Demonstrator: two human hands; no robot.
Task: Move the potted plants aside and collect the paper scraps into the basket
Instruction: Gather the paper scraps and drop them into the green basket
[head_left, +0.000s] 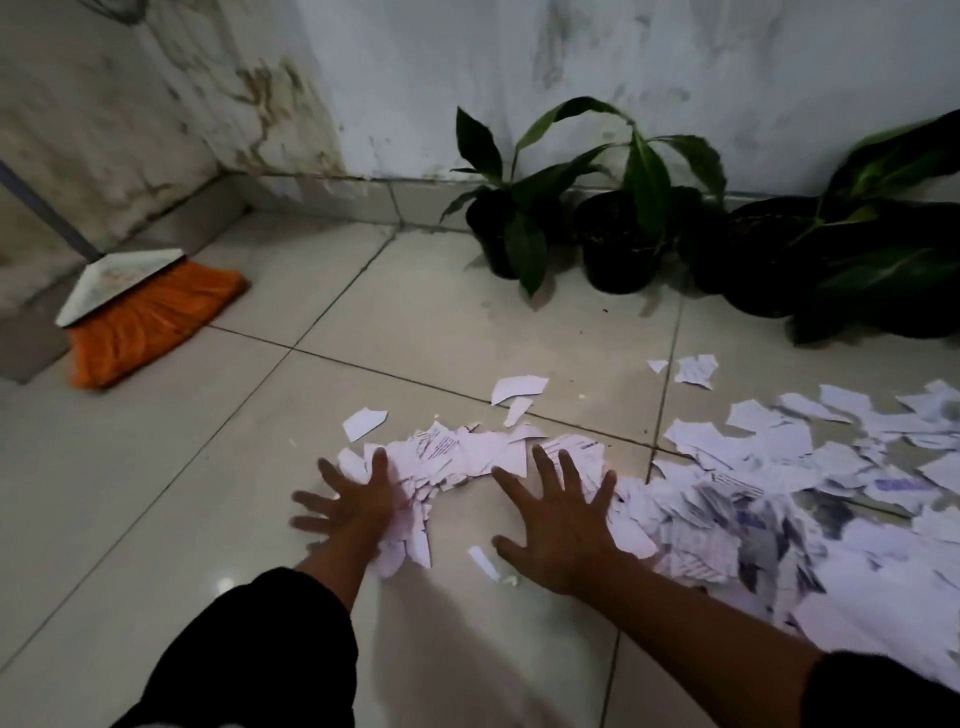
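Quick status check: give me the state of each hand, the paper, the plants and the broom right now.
left hand: open, fingers spread, flat on the scraps
right hand: open, fingers spread, flat at the edge of the pile
paper scraps: torn, strewn over the floor, uncollected
potted plants: upright, grouped along the wall
broom: leaning in the corner, bristles on the floor
basket: not in view
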